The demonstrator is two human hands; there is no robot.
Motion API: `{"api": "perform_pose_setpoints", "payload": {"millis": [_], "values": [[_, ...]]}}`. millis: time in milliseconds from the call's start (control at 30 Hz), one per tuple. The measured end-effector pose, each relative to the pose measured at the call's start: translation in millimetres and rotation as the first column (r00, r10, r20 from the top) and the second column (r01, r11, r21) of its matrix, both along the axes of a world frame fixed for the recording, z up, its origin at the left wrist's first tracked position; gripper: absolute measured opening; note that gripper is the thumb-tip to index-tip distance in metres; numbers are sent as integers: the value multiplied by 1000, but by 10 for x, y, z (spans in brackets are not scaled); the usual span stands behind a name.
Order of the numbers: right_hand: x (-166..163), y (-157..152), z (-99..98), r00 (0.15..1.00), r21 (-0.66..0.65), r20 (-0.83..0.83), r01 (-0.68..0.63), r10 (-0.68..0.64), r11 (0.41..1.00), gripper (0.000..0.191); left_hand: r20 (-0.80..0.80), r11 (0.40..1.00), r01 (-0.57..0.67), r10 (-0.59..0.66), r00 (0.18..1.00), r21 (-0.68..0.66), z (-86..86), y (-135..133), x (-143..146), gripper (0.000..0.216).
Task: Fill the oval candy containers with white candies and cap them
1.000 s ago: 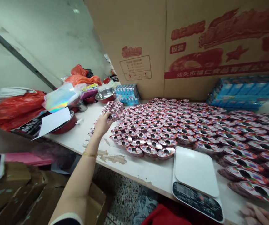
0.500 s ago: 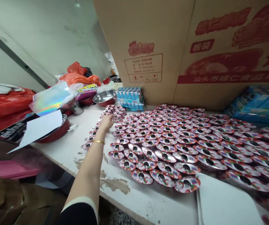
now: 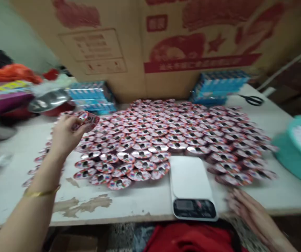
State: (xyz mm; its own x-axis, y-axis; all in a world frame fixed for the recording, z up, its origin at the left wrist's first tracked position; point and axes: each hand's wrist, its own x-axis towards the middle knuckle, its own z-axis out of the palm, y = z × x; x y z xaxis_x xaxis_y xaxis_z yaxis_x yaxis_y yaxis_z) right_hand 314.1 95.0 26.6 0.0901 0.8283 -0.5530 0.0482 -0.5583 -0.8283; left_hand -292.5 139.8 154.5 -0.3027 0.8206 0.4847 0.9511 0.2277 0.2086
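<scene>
My left hand (image 3: 65, 134) is raised over the left side of the white table (image 3: 145, 201), holding a small stack of red foil-topped cups (image 3: 88, 120). Many such cups (image 3: 166, 136) lie in rows across the table, each with a dark spot in the middle of its lid. My right hand (image 3: 247, 210) hovers at the table's front edge, fingers spread and holding nothing, just right of a white kitchen scale (image 3: 191, 185). A gold bracelet sits on my left wrist.
Large printed cardboard boxes (image 3: 150, 45) stand behind the cups, with blue packs (image 3: 218, 87) at their foot. A teal basin (image 3: 297, 150) is at the right, black scissors (image 3: 253, 100) at the back right, a metal bowl (image 3: 49, 101) and bags at the left.
The view has swung right. My left hand has lifted a stack of cups off the far left of the table and drawn back. My right hand has come into view.
</scene>
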Motion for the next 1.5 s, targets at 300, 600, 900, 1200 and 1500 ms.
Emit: {"api": "perform_pose_setpoints", "payload": {"millis": [300, 600, 900, 1200, 1500], "values": [[-32, -35, 69, 963, 75, -269, 25, -4, 997, 51, 364, 718, 670, -583, 726, -187, -151, -316, 3142, 34], [48, -42, 47, 935, 93, -348, -42, 72, 995, 48, 294, 703, 675, -611, 735, -225, -473, -349, 3297, 57], [62, -41, 14, 948, 115, -262, -154, 179, 981, 47, 413, 916, 344, -237, 879, -206, -1012, -1400, 2946, 16], [-374, 108, 665, 884, 438, 197, -466, 424, 769, 41, 350, 941, 292, -219, 911, -172, -1491, -1514, 2818, 16], [-1113, 524, 1019, 350, 177, 849, -894, 396, 412, 23, 298, 939, 333, -295, 908, -87, -1595, -1566, 2766, 13]]}}
